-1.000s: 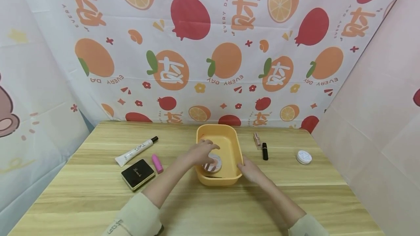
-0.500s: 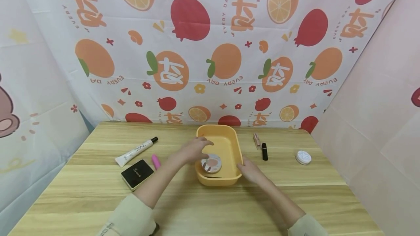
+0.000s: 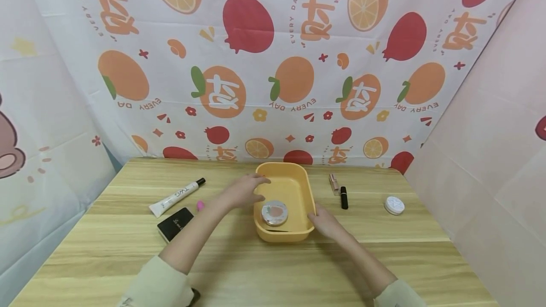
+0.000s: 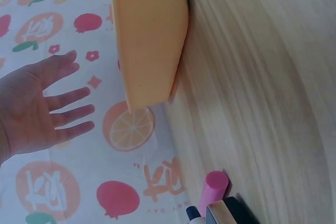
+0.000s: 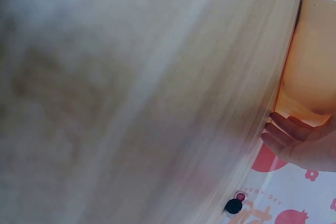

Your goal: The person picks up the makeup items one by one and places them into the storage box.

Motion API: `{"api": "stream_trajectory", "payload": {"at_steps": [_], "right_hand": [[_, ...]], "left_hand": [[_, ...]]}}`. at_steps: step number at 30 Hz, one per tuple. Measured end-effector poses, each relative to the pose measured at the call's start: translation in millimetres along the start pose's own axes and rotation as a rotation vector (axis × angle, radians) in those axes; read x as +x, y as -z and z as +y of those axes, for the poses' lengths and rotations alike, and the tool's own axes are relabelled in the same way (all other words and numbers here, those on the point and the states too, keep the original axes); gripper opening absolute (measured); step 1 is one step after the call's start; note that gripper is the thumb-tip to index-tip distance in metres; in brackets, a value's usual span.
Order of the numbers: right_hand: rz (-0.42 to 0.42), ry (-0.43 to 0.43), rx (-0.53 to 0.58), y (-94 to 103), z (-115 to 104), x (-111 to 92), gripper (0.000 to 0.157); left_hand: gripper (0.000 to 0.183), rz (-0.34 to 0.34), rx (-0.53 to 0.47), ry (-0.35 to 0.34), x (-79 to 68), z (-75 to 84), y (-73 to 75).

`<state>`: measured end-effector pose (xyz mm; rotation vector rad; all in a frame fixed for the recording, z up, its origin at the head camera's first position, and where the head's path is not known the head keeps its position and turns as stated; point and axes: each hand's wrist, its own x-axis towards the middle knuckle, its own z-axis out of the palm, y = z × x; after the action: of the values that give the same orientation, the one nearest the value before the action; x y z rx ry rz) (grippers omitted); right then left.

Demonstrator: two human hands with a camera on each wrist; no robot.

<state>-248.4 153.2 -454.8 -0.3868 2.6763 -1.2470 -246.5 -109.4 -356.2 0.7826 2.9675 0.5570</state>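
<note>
A yellow plastic bin [image 3: 292, 237] stands in the middle of the wooden table. Inside it, towards the near end, lies a round compact [image 3: 275, 213], and a thin dark item shows along the near wall. My left hand [image 3: 244, 192] hovers over the bin's left rim with nothing in it. Its fingers are spread in the left wrist view, apart from the bin's wall [image 4: 149, 40]. My right hand [image 3: 325, 221] holds the bin's right side, thumb at the rim; its fingers [image 5: 286, 129] lie along the outer wall in the right wrist view.
Left of the bin lie a white tube [image 3: 177, 198] with a black cap, a black square case [image 3: 175, 224] and a pink stick [image 3: 200, 205], partly behind my left arm. To the right are a pale pink lipstick [image 3: 334, 183], a black lipstick [image 3: 344, 198] and a white round case [image 3: 394, 205].
My left hand has drawn back leftwards from over the round compact to the bin's left rim, uncovering the compact. My right hand and the bin have stayed in place.
</note>
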Motion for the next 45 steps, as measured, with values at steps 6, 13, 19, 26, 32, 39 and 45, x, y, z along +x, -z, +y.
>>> {"api": "stream_trajectory", "payload": {"at_steps": [6, 13, 19, 26, 32, 39, 45], "right_hand": [[-0.013, -0.006, -0.01, 0.5, 0, -1, 0.043], [-0.025, -0.01, -0.018, 0.8, 1, 0, 0.045], [-0.023, -0.008, -0.013, 1.0, 0, 0, 0.045], [-0.024, -0.004, -0.021, 0.9, 0, 0, 0.045], [-0.016, -0.013, -0.017, 0.5, 0, 1, 0.046], [-0.02, -0.006, -0.013, 1.1, 0, 0, 0.046], [-0.029, -0.015, -0.014, 1.6, 0, 0, 0.045]], "left_hand": [[0.046, 0.011, -0.001, 0.0, -7.3, -3.8, 8.5], [0.046, 0.018, 0.001, 0.014, -12.3, -8.1, 13.9], [0.046, 0.037, 0.005, 0.017, -13.4, -12.0, 15.4], [0.047, 0.047, -0.017, 0.032, -18.0, -18.2, 17.5], [0.047, 0.056, -0.036, 0.035, -22.3, -27.6, 21.0], [0.045, 0.052, -0.064, 0.062, -30.4, -44.2, 16.0], [0.045, 0.037, -0.084, 0.082, -34.0, -56.0, 10.0]]}}
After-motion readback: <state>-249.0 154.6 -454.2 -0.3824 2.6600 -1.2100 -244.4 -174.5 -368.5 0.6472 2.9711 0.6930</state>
